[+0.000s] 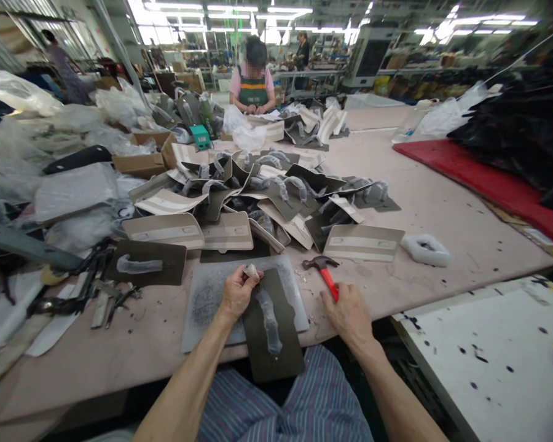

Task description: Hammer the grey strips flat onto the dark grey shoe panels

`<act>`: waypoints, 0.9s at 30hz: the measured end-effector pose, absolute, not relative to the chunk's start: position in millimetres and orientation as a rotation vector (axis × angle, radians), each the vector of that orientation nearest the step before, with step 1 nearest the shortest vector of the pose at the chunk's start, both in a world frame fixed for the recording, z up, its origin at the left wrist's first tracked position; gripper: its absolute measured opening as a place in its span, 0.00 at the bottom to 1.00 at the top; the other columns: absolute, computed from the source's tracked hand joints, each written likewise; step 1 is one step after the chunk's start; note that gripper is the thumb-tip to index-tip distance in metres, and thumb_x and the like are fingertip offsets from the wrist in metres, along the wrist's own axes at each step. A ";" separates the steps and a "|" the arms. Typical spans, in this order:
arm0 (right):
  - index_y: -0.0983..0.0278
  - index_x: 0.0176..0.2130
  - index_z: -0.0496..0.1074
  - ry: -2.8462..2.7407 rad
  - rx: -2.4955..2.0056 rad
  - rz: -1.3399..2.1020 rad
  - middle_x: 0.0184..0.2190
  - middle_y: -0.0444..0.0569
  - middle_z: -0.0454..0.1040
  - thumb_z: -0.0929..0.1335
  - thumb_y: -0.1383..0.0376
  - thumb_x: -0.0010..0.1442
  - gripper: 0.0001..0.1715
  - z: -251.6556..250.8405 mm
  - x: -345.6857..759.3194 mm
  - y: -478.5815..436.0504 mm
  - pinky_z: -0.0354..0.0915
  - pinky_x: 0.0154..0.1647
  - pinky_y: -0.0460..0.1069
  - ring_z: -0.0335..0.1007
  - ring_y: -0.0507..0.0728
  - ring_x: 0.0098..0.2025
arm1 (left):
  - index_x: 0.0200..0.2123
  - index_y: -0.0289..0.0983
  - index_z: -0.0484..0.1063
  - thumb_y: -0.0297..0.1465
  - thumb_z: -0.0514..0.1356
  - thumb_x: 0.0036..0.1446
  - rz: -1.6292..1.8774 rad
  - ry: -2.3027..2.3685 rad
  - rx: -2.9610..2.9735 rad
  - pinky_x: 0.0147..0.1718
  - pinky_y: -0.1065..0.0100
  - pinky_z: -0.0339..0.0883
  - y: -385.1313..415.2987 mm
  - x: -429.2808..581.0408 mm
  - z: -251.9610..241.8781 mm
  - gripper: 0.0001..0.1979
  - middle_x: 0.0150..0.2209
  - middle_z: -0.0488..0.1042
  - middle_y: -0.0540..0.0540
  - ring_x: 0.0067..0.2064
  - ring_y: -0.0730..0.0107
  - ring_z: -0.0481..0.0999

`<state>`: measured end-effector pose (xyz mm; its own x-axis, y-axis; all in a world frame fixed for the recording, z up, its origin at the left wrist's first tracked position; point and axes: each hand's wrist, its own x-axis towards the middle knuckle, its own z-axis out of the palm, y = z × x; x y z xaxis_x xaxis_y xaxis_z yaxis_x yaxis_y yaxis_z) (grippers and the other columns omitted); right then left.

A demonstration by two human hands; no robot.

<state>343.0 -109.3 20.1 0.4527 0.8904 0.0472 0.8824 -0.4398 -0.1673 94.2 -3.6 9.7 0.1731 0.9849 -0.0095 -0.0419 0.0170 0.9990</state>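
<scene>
My left hand (pixel 238 293) pinches a small whitish piece (pixel 250 270) between thumb and fingers; its exact kind is unclear. Beside that hand, a dark olive panel (pixel 290 344) with a plastic-wrapped strap handle (pixel 270 322) lies partly on a grey slab (pixel 203 328). The panel's near end juts over the table edge above my lap. To the right, my right hand (pixel 349 313) is closed around the lower end of a claw hammer (pixel 327 277) with a red handle. The hammer's head rests low over the table, right of the slab.
A heap of panels (pixel 225 230) with wrapped handles spreads ahead. Another dark panel (pixel 147 264) and several metal tools (pixel 105 301) lie left. A white wrapped roll (pixel 426 250) sits right. Across the table a person (pixel 252 86) works beside a cardboard box (pixel 141 162).
</scene>
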 end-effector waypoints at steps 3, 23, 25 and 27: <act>0.66 0.45 0.69 -1.601 -2.643 0.213 0.40 0.56 0.71 0.63 0.58 0.66 0.15 14.0 359.6 -112.3 0.60 0.38 0.52 0.70 0.61 0.41 | 0.37 0.36 0.74 0.39 0.67 0.51 1.082 1.065 1.287 0.43 0.63 0.72 -3.9 94.5 8.9 0.14 0.35 0.82 0.43 0.39 0.63 0.80; 0.60 0.32 0.60 -1.377 -1.744 0.680 0.20 0.39 0.61 0.55 0.50 0.67 0.21 102.9 304.7 -107.3 0.54 0.21 0.46 0.57 0.50 0.19 | 0.36 0.39 0.75 0.29 0.58 0.56 0.954 1.127 1.799 0.41 0.66 0.68 -10.0 93.4 9.4 0.06 0.34 0.80 0.48 0.38 0.64 0.78; 0.61 0.33 0.62 -1.744 -1.795 0.382 0.21 0.43 0.65 0.56 0.54 0.68 0.18 114.5 299.6 -103.9 0.53 0.23 0.47 0.61 0.52 0.22 | 0.36 0.39 0.75 0.30 0.58 0.56 0.950 1.146 1.821 0.39 0.66 0.68 -12.0 93.7 10.7 0.06 0.34 0.80 0.48 0.37 0.64 0.78; 0.62 0.34 0.65 -2.035 -1.879 0.272 0.21 0.44 0.67 0.58 0.59 0.68 0.14 126.3 298.6 -97.9 0.49 0.23 0.48 0.61 0.52 0.21 | 0.36 0.39 0.75 0.29 0.59 0.56 0.940 1.152 1.839 0.38 0.66 0.68 -12.7 94.0 12.1 0.06 0.33 0.80 0.48 0.36 0.64 0.78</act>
